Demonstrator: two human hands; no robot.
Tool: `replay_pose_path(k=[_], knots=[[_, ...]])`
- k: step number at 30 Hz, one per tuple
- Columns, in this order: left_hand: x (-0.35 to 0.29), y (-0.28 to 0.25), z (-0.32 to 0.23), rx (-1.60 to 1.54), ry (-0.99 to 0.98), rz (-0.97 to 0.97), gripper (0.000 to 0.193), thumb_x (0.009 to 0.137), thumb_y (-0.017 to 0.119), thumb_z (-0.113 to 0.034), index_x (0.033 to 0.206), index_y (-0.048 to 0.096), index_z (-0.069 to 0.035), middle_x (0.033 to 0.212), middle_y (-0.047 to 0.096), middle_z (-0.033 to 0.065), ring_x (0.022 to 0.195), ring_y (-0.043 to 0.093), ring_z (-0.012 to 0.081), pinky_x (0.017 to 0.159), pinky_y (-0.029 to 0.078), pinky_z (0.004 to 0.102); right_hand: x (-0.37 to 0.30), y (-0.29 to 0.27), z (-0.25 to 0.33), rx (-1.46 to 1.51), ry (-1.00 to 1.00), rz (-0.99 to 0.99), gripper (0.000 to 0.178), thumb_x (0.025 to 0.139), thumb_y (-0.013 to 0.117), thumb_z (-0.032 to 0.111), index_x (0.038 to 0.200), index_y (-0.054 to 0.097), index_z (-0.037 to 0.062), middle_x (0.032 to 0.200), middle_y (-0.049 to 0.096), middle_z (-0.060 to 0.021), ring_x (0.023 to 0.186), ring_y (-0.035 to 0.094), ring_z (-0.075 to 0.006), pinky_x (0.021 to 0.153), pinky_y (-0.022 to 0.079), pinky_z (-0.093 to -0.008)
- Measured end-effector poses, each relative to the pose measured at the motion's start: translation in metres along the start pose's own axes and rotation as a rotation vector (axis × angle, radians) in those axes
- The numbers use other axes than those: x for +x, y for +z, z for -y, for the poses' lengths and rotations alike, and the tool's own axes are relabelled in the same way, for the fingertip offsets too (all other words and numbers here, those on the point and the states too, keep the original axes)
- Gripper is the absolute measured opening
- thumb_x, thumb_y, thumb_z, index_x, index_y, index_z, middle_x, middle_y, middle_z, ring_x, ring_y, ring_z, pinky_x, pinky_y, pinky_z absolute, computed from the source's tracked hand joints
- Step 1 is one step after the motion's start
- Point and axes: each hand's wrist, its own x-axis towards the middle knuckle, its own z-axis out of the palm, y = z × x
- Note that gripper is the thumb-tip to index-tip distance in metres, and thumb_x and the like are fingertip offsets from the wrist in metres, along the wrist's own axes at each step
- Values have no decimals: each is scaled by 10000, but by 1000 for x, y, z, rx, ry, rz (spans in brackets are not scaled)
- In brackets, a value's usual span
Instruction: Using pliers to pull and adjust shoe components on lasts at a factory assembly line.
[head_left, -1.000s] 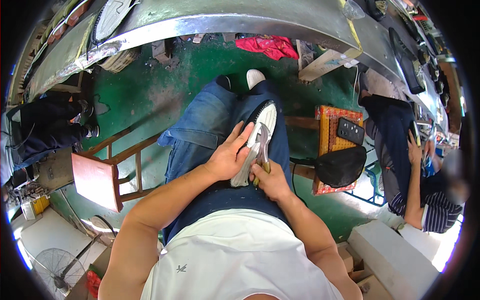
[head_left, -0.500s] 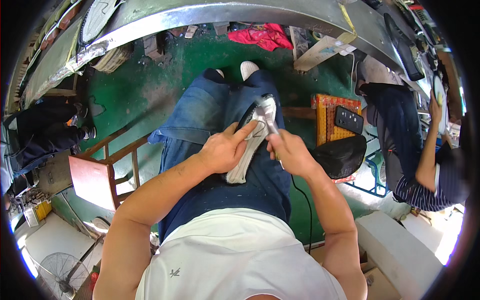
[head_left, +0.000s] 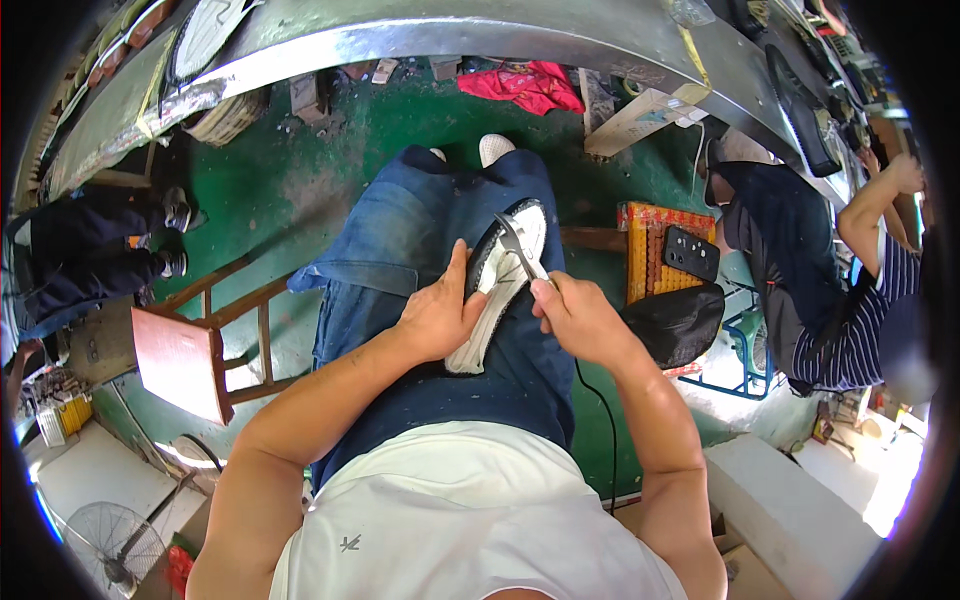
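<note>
Shoe (head_left: 502, 283): mid-frame, slanting across the lap (head_left: 530, 350), white face up.
Around: bench (head_left: 450, 35) across the top; red cloth (head_left: 525, 87) below; stool (head_left: 180, 360) at left; phone (head_left: 690, 253) and black bag (head_left: 678, 325) on orange seat (head_left: 645, 250) at right.
In the way: curved metal tool (head_left: 518, 250) over the shoe's upper part.
Right hand (head_left: 578, 313): closed round the tool, right of the shoe.
Left hand (head_left: 440, 312): fingers outstretched, thumb spread, along the shoe's left side.

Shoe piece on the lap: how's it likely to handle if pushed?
The shoe piece is probably fairly stiff: its long shape shows no obvious sag across the jeans. It may rock or shift if pushed unsupported, since it rests on soft, uneven cloth, with the left hand against it. Weight: can't tell.
</note>
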Motion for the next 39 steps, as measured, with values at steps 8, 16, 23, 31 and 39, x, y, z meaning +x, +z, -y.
replay_pose_path(k=[8, 16, 23, 31, 39], knots=[[1, 1, 6, -77, -5, 26, 809, 970, 625, -387, 1556, 252, 28, 1362, 525, 369, 1264, 553, 465, 1079, 441, 464, -24, 25, 1, -133, -214, -148, 381, 1045, 514, 367, 992, 572, -6, 861, 665, -284, 836, 647, -489, 743, 499, -560], [-21, -14, 45, -619, 78, 550, 1065, 973, 632, -237, 1597, -218, -86, 1677, 57, 279, 1559, 161, 330, 1240, 180, 341, -27, 27, -9, -187, -24, 37, 392, 1052, 504, 374, 998, 584, -6, 840, 659, -284, 821, 646, -485, 708, 492, -551], [-21, -8, 40, -386, 158, 345, 1079, 957, 661, -136, 1611, -196, -102, 1651, 206, 236, 1502, 283, 266, 1215, 235, 337, -42, 56, -18, -368, -118, 138, 371, 1035, 524, 348, 1097, 612, -7, 950, 673, -277, 899, 643, -492, 781, 516, -539], [-40, -39, 13, -1770, -157, 480, 710, 1009, 640, -246, 1579, 292, -8, 1506, 501, 127, 1358, 524, 228, 1155, 393, 390, -57, 61, -67, 455, 186, -39, 551, 1088, 409, 467, 1059, 616, -44, 832, 664, -106, 704, 668, -188, 677, 540, -338], [12, -12, 17, -2071, -341, 537, 844, 936, 438, -774, 1405, 548, -81, 1291, 620, 261, 1138, 640, 415, 941, 551, 531, -68, 70, 3, -639, 44, 10, 527, 968, 597, 499, 950, 654, -24, 823, 701, -251, 781, 726, -384, 699, 575, -473]])
